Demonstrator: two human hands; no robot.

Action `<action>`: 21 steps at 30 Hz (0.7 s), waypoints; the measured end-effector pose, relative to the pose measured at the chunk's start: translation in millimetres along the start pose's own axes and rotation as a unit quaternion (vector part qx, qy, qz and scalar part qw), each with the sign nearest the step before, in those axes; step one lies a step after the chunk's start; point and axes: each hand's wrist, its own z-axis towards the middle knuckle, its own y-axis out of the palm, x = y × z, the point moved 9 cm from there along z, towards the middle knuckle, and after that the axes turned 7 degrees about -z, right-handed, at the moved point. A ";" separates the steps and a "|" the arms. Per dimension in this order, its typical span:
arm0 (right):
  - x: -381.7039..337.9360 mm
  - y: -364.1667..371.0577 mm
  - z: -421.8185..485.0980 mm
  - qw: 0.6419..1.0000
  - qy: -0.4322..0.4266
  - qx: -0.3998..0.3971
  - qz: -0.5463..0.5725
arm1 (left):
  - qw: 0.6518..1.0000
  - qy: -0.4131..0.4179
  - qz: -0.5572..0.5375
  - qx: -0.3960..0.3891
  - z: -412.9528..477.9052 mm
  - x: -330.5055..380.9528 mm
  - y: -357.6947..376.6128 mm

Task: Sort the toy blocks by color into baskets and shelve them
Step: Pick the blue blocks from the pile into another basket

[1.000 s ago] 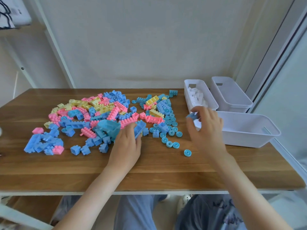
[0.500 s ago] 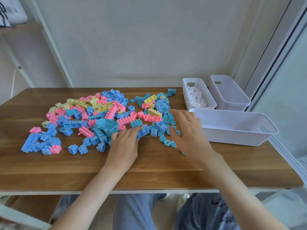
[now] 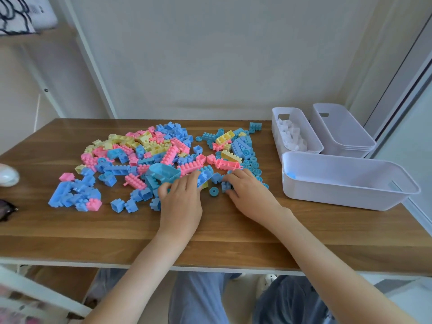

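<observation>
A pile of pink, yellow and blue toy blocks [image 3: 149, 153] covers the middle of the wooden table [image 3: 70, 230], with several blue wheels [image 3: 253, 163] at its right side. My left hand [image 3: 181, 199] lies at the pile's front edge, its fingertips touching a blue block [image 3: 205, 176] and its thumb against other blue pieces. Just to its right, my right hand [image 3: 249, 191] pinches a small blue block [image 3: 225, 187] on the table. A loose blue wheel [image 3: 213, 191] lies between the hands. The large white basket [image 3: 350, 195] at the right holds one blue piece [image 3: 291, 175].
A narrow white basket [image 3: 277, 127] with white blocks stands behind the large one, and stacked empty white baskets [image 3: 346, 136] sit beside it. A white rounded object [image 3: 8, 176] and a dark item [image 3: 5, 210] lie at the table's left edge. A shelf frame rises at the back left.
My right hand came back from over the large basket to the pile's front and took hold of a small blue block. A blue piece now lies in that basket. The left hand barely moved.
</observation>
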 end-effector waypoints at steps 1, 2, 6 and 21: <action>0.9 -0.9 0.1 1.000 0.001 0.001 0.012 | 1.000 -0.005 0.003 -0.001 -0.1 -1.4 0.4; 1.4 -1.8 -0.3 1.000 0.002 0.004 0.024 | 1.000 -0.006 0.005 -0.007 -0.4 -1.5 1.6; 3.5 -18.2 -6.4 0.995 0.014 0.077 0.066 | 0.999 -0.004 -0.001 -0.048 0.3 -0.1 9.9; 79.1 -92.3 -56.1 0.963 0.093 0.231 0.101 | 0.993 -0.016 -0.083 -0.079 14.3 21.0 9.1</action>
